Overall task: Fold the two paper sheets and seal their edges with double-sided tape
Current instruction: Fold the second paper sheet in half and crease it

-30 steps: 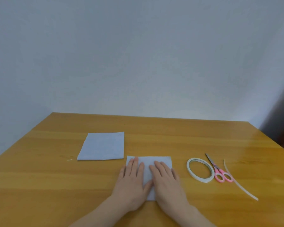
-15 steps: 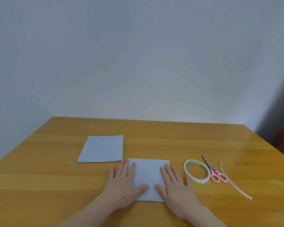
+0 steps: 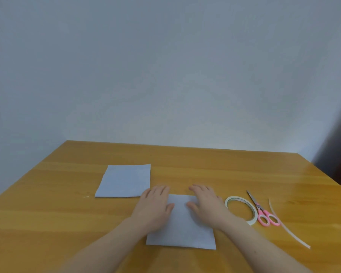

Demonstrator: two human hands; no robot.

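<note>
A glossy wooden table (image 3: 185, 160) stands against a plain pale wall (image 3: 165, 66), with something dark at the far right edge of the room. Both hands lie flat on a folded sheet (image 3: 182, 229) at the near centre: the left hand (image 3: 155, 205) presses its left edge, the right hand (image 3: 206, 203) its right, fingers straight and pointing away, forearms reaching in from the near edge. A second sheet (image 3: 124, 181) lies farther left, just beside the left fingertips. To the right sit a tape roll (image 3: 241, 208), pink scissors (image 3: 263, 211) and a loose strip (image 3: 287, 229).
</note>
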